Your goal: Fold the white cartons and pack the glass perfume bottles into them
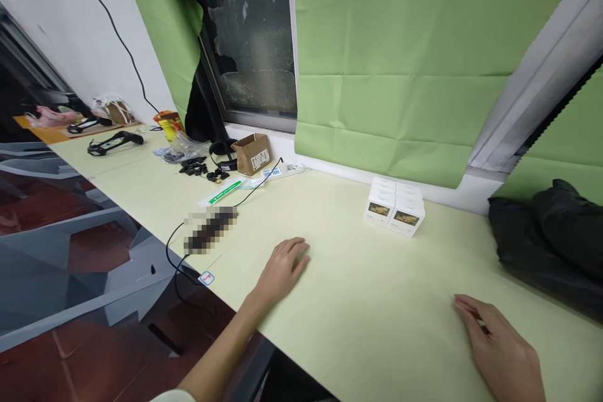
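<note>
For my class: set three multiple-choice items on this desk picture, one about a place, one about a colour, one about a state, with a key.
1. Where do the white boxes stand?
A. by the wall under the green cloth
B. at the table's front edge
C. on the floor

2. What colour is the bag at the far right?
A. red
B. black
C. white

3. How is the left hand?
A. gripping a box
B. lifted high
C. flat on the table, holding nothing

Key: 1 A, the boxes sit near the wall; 2 B, it is dark; 3 C, palm down.
</note>
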The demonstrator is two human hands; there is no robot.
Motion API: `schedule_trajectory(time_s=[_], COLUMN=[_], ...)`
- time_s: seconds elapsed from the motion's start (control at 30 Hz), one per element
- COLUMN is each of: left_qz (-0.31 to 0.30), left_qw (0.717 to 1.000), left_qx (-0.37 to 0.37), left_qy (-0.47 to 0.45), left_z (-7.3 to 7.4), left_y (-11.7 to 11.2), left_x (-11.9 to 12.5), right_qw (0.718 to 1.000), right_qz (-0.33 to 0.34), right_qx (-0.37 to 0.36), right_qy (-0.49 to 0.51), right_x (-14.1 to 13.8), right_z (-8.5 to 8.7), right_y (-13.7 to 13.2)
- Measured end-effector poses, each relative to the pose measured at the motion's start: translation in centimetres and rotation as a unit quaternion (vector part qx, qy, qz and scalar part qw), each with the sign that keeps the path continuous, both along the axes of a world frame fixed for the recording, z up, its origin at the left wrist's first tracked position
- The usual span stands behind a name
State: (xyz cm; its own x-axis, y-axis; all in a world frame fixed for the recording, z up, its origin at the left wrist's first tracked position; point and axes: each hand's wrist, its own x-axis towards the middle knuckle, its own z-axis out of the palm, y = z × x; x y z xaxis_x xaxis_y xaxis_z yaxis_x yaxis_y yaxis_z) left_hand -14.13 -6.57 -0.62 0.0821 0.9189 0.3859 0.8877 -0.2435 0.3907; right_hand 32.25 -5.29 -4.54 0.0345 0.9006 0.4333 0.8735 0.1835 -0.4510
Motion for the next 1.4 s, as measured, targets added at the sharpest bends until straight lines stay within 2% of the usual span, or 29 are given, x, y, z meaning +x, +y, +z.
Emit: schedule_trajectory(time_s=[0.17, 0.27, 0.37, 0.5, 0.67, 0.93, 1.07, 1.17, 1.27, 1.33, 1.4], left_qz=[0.001, -0.013, -0.001, 0.000, -0.020, 0.040, 0.045, 0.052, 0.035, 0.031, 0.046], left_qw=[1.000, 1.000, 1.000, 0.999, 0.995, 0.993, 0.994, 0.994, 0.992, 0.991, 0.990], left_qx=[0.005, 0.008, 0.016, 0.042, 0.054, 0.033, 0.032, 0.044, 0.071, 0.085, 0.094], left_qy=[-0.002, -0.011, -0.018, -0.022, -0.077, -0.105, -0.092, -0.088, -0.095, -0.097, -0.094], left_z=[0.2, 0.6, 0.9, 0.9, 0.3, -1.4, -1.9, -1.3, -0.2, 0.4, 0.4], left_y=[0.4, 0.6, 0.4, 0.1, -0.3, -0.5, -0.2, -0.3, -0.4, -0.3, -0.1], left_x=[0.3, 0.5, 0.7, 0.6, 0.1, -1.2, -1.5, -1.0, -0.3, 0.0, 0.0], right_qw=[0.999, 1.000, 0.996, 0.994, 0.994, 0.993, 0.996, 0.995, 0.993, 0.991, 0.989], right_qz=[0.005, 0.020, 0.015, 0.013, 0.016, 0.034, 0.060, 0.094, 0.090, 0.083, 0.057], right_qx=[0.043, -0.002, -0.068, -0.090, -0.093, -0.097, -0.057, -0.016, 0.010, 0.010, -0.023], right_qy=[-0.019, 0.014, 0.056, 0.067, 0.054, 0.066, 0.036, 0.033, 0.072, 0.101, 0.136], right_x=[-0.3, 0.2, 0.5, 0.4, 0.4, 0.3, 0.1, 0.3, 0.6, 0.7, 0.9], right_z=[-0.2, -0.8, -1.1, -1.1, -1.2, -0.4, -0.3, -0.7, -0.8, -0.6, -0.4], right_y=[-0.5, -0.1, 0.2, 0.4, 0.7, 0.7, 0.8, 0.9, 0.8, 0.5, 0.1])
